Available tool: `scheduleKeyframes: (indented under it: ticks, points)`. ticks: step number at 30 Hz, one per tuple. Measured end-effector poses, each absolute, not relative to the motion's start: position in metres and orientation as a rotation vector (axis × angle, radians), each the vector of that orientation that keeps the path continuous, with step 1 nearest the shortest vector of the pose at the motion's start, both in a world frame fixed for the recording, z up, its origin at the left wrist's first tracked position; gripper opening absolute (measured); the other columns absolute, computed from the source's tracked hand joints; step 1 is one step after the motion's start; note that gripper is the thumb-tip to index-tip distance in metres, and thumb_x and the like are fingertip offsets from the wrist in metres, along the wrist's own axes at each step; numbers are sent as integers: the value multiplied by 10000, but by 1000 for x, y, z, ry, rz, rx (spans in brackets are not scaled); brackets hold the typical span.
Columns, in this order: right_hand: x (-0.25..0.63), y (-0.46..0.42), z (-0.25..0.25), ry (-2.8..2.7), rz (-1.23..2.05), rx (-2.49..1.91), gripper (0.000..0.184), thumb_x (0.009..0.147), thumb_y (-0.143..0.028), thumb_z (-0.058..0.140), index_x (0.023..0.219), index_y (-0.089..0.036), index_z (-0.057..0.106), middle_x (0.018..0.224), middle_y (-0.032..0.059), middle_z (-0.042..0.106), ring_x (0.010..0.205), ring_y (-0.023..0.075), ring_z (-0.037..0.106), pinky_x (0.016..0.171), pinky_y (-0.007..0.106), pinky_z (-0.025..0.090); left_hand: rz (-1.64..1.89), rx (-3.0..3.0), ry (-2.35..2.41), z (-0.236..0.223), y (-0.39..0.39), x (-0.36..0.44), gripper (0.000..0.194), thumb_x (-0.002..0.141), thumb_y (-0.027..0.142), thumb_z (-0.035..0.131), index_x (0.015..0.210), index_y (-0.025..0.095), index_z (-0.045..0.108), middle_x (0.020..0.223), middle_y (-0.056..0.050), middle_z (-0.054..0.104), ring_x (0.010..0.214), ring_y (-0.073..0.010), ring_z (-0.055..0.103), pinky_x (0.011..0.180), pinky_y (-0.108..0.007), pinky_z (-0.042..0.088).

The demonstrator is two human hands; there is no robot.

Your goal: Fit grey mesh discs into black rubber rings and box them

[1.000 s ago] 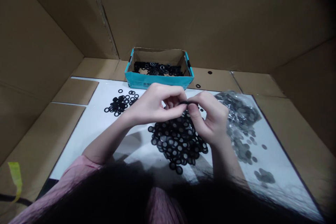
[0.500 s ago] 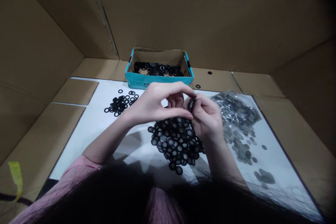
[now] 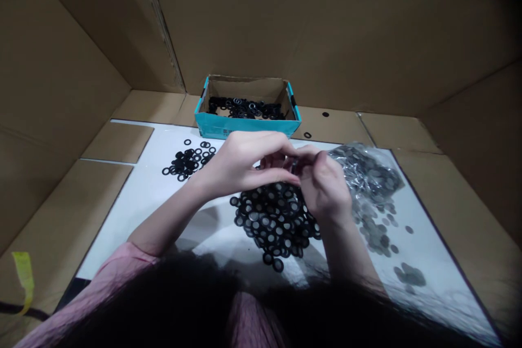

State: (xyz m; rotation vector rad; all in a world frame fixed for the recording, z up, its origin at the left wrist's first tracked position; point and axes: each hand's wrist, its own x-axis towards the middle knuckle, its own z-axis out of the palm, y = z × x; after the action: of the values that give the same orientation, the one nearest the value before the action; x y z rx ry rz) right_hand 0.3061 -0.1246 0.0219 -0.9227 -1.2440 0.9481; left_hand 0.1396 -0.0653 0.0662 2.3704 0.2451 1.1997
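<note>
Dark ring (image 3: 293, 165), partly hidden between my left grip (image 3: 247, 160) and right grip (image 3: 327, 182); can't tell which pinches it; ring pile (image 3: 277, 220) below.

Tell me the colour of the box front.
The box front is turquoise, seen best in the head view.

Left sleeve (image 3: 122, 266): pink, ending near the elbow!
Top (image 3: 250, 318): pink again!
Hair (image 3: 175, 304): dark, wispy-edged!
Hands (image 3: 244, 166): both bare!

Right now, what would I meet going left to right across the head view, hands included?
Yellow strip, small cluster of black rings, left hand, right hand, clear bag of grey discs, small separate clump of grey discs.
</note>
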Motion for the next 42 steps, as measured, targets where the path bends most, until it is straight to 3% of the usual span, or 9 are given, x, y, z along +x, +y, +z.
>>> scheduleKeyframes:
  ticks: [3, 7, 10, 15, 21, 26, 32, 42]
  points:
    - [313, -130, 33, -1440, 762, -1005, 367, 939, -486, 415, 814, -214, 628, 681, 3, 563, 644, 145, 535, 612, 290, 426, 1178, 2399, 270, 68, -67, 139, 274, 772, 333, 743, 879, 104, 638, 680, 5, 631, 574, -71, 549, 583, -169, 442]
    - [311, -140, 50, -1691, 481, -1135, 117, 861, -328, 590, 853, -213, 615, 692, -13, 583, 631, 132, 517, 583, 276, 415, 1124, 2474, 286, 69, -68, 138, 139, 815, 170, 686, 909, 95, 617, 736, -8, 632, 637, -77, 568, 614, -162, 439]
    - [304, -145, 57, -1738, 300, -1158, 35, 817, -221, 629, 834, -211, 601, 658, -23, 576, 593, 120, 509, 559, 268, 412, 1130, 2517, 274, 69, -68, 138, 70, 813, 108, 650, 862, 110, 600, 717, 5, 614, 630, -74, 548, 597, -157, 421]
    - [303, -147, 55, -1725, 245, -1166, 78, 800, -191, 660, 864, -219, 623, 684, -16, 616, 596, 125, 541, 575, 277, 441, 1199, 2517, 184, 66, -67, 139, 50, 838, 121, 639, 844, 120, 589, 747, -3, 649, 663, -70, 570, 616, -149, 430]
    - [314, -143, 52, -1670, 494, -1048, 100, 887, -261, 562, 962, -236, 624, 842, 21, 677, 720, 149, 612, 624, 288, 482, 1213, 2429, 129, 67, -65, 137, 167, 824, 209, 697, 947, 110, 640, 774, -24, 679, 661, -73, 594, 634, -157, 469]
    - [315, -142, 50, -1685, 318, -1084, 60, 836, -175, 607, 856, -231, 601, 743, 3, 606, 668, 146, 546, 595, 303, 439, 1150, 2328, 101, 68, -61, 134, 179, 826, 246, 696, 966, 137, 676, 779, -31, 693, 676, -88, 632, 656, -172, 500]
    - [309, -142, 52, -1721, 114, -1015, 167, 756, -90, 632, 823, -229, 568, 708, -2, 567, 650, 145, 529, 577, 307, 424, 1122, 2398, 173, 70, -60, 133, 118, 848, 208, 664, 767, 123, 649, 696, -12, 685, 620, -76, 610, 608, -151, 443]
    - [304, -148, 57, -1758, 96, -1110, 153, 773, -89, 600, 789, -227, 535, 683, -3, 561, 607, 135, 508, 547, 298, 400, 862, 2419, 224, 71, -61, 133, 105, 891, 214, 596, 811, 150, 619, 734, -4, 674, 649, -83, 596, 635, -160, 429]
